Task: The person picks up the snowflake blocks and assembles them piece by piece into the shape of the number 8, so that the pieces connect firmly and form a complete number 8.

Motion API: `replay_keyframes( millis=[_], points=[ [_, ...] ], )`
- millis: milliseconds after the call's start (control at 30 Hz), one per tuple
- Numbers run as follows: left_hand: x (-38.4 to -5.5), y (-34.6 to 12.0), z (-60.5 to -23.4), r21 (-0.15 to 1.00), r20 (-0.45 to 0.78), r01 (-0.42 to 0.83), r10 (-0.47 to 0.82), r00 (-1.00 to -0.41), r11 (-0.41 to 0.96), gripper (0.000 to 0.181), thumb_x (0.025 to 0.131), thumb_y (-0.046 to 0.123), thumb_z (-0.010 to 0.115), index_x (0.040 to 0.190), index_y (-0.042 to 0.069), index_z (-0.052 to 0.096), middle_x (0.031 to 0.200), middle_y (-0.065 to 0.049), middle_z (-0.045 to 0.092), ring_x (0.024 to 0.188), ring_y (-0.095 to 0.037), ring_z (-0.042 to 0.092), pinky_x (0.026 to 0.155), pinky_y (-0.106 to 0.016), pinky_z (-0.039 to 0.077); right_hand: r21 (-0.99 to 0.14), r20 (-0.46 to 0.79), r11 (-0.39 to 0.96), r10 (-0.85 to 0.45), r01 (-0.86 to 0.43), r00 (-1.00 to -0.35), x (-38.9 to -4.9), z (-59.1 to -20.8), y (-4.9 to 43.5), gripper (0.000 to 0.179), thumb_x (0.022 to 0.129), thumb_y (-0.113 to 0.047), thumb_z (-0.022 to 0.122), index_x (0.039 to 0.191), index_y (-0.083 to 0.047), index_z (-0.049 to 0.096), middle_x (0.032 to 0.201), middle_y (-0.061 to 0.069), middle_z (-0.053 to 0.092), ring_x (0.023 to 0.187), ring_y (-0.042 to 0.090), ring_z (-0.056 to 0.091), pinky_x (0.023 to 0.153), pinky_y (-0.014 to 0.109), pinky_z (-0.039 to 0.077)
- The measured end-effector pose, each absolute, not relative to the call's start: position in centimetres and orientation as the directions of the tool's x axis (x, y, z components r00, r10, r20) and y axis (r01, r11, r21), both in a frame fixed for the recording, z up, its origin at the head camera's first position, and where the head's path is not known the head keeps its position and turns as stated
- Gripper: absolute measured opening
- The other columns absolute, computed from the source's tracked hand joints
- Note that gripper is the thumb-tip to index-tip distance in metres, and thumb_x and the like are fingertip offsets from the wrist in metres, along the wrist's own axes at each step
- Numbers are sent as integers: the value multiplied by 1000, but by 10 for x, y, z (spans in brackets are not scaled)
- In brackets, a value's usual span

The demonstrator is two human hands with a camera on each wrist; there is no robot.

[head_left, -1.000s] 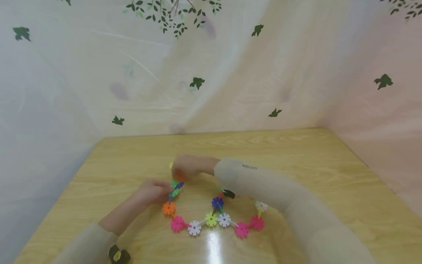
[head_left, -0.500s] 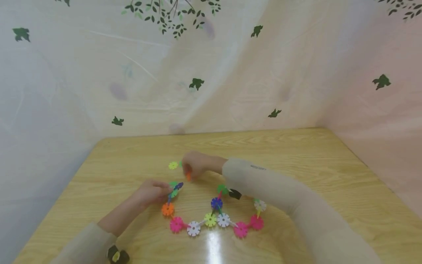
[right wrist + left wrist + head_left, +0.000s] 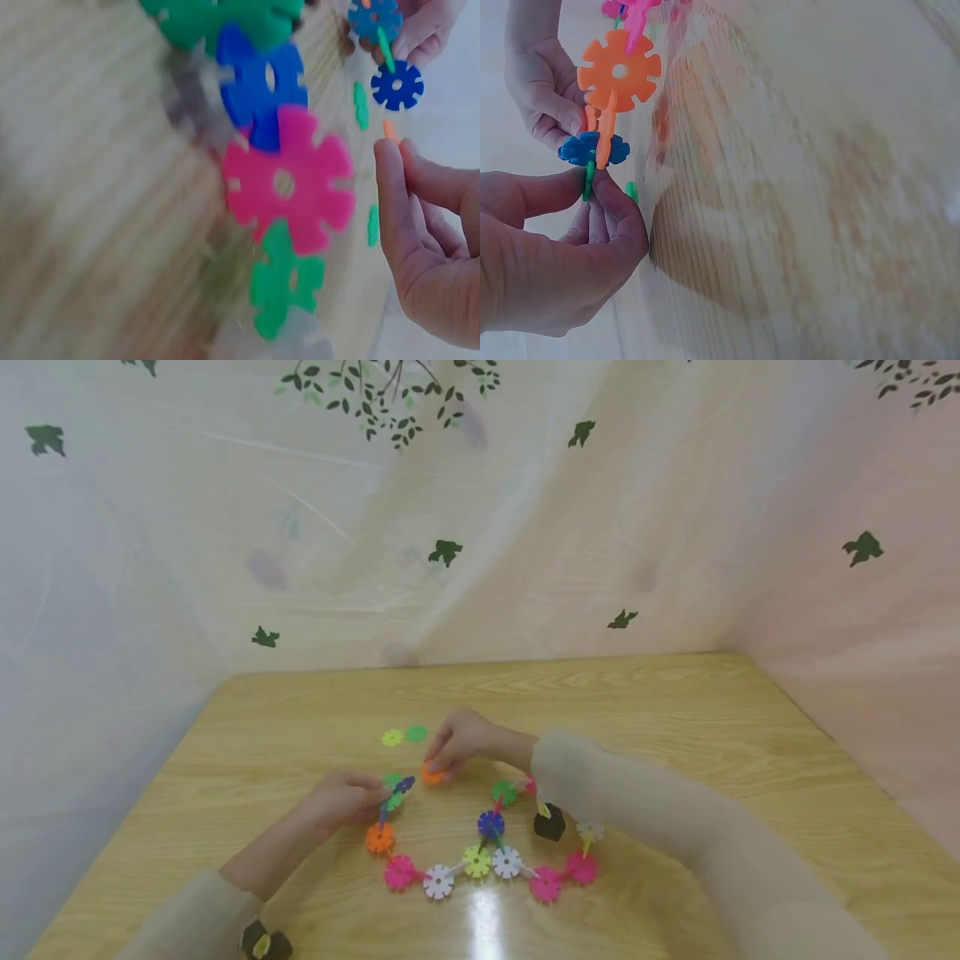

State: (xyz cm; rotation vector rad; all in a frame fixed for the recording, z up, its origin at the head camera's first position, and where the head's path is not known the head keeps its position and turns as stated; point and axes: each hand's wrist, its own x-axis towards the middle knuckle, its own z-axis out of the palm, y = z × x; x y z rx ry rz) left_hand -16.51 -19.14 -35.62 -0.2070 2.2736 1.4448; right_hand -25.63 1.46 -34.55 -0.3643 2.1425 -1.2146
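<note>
A chain of notched plastic flower discs lies on the table, with pink (image 3: pixel 399 872), white (image 3: pixel 438 882) and yellow (image 3: pixel 476 862) discs slotted edge to edge along its near side. At its left end my left hand (image 3: pixel 345 795) pinches a green disc (image 3: pixel 589 182) between thumb and fingers. A dark blue disc (image 3: pixel 397 85) sticks out from that green one, towards the right hand. My right hand (image 3: pixel 467 739) pinches a separate orange disc (image 3: pixel 432 774), just right of the dark blue disc and apart from it. Its fingers partly cover the orange disc.
Loose yellow (image 3: pixel 392 738) and green (image 3: pixel 416 734) discs lie behind the hands. A middle branch with blue (image 3: pixel 491 824) and green (image 3: pixel 504 792) discs runs back under the right forearm, which hides part of the chain. A printed curtain (image 3: pixel 525 568) hangs behind the table (image 3: pixel 300 702).
My right hand has shifted right with the orange disc, away from the left hand. The loose yellow and green discs have come fully into sight. The left hand keeps its place.
</note>
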Motion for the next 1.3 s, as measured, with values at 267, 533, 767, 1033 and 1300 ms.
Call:
replay_keyframes(
  millis=[267, 533, 767, 1033, 1300],
  points=[
    [-166, -191, -357, 809, -447, -357, 96, -889, 467, 33, 91, 12, 62, 115, -11, 60, 109, -20, 68, 88, -12, 67, 87, -37, 58, -880, -382, 455, -507, 137, -773, -247, -351, 15, 22, 76, 3, 75, 98, 8, 71, 92, 21, 74, 55, 11, 66, 68, 32, 62],
    [-165, -189, -357, 794, -448, -360, 71, -891, 490, 36, 90, 13, 64, 117, -10, 61, 118, -25, 65, 94, -18, 68, 89, -38, 57, -891, -364, 431, -498, 139, -787, -243, -357, 15, 23, 76, -1, 77, 98, 5, 72, 92, 19, 75, 56, 11, 67, 69, 32, 62],
    [-165, -189, -357, 809, -444, -359, 85, -892, 467, 36, 92, 12, 62, 119, -12, 58, 118, -27, 64, 98, -22, 69, 90, -39, 57, -891, -390, 397, -422, 220, -818, -240, -359, 14, 21, 77, -3, 77, 97, 2, 73, 88, 18, 75, 54, 11, 67, 67, 30, 61],
    [-166, -188, -358, 803, -445, -366, 66, -893, 471, 36, 91, 13, 63, 118, -11, 60, 117, -25, 66, 96, -23, 70, 89, -39, 57, -888, -405, 383, -388, 254, -828, -233, -357, 12, 20, 77, -2, 77, 96, 2, 73, 87, 18, 75, 58, 14, 70, 68, 30, 61],
    [-165, -181, -357, 787, -440, -391, -10, -898, 478, 37, 91, 11, 63, 121, -10, 59, 121, -28, 63, 92, -21, 70, 87, -39, 58, -876, -470, 308, -370, 371, -801, -231, -359, 9, 25, 79, 4, 72, 103, 6, 70, 95, 22, 73, 55, 12, 67, 67, 28, 61]
  ],
)
